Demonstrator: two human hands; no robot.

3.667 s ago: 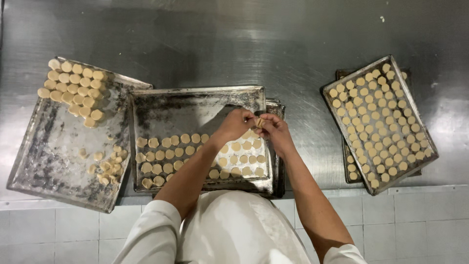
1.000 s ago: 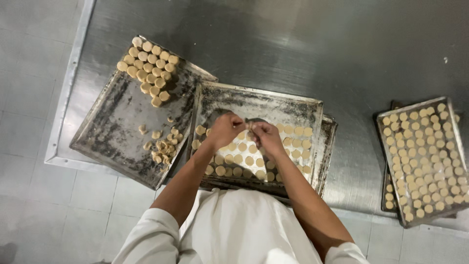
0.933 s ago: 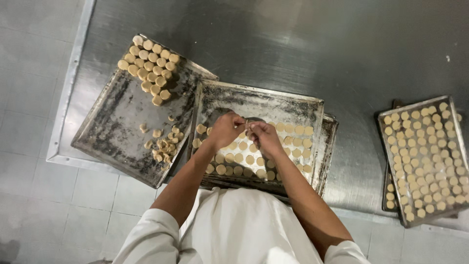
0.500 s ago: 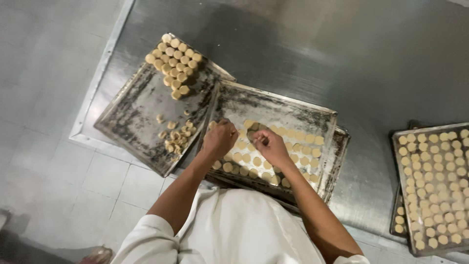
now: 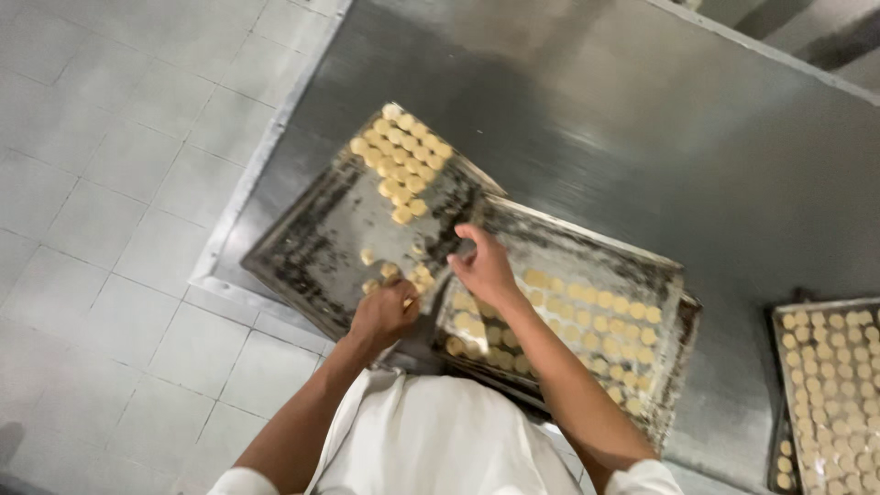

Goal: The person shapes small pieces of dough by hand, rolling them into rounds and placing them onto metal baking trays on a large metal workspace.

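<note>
My left hand [image 5: 383,313] is curled over the near corner of the left baking tray [image 5: 312,243], fingers on a small pile of loose dough rounds [image 5: 399,275]. My right hand [image 5: 484,266] hovers with fingers spread between that tray and the middle tray [image 5: 642,266]; it seems to hold nothing. Rows of pale round dough pieces [image 5: 587,316] lie in the middle tray. A tight cluster of dough rounds [image 5: 401,160] fills the far corner of the left tray.
Both trays sit on a steel table [image 5: 642,137] whose left edge [image 5: 266,156] drops to a tiled floor [image 5: 101,183]. A third tray [image 5: 830,385] packed with dough rounds lies at the right, stacked on another tray. My white apron fills the bottom.
My left hand has moved from the middle tray to the loose rounds on the left tray. My right hand has opened and drifted left. The view has swung toward the table's left edge.
</note>
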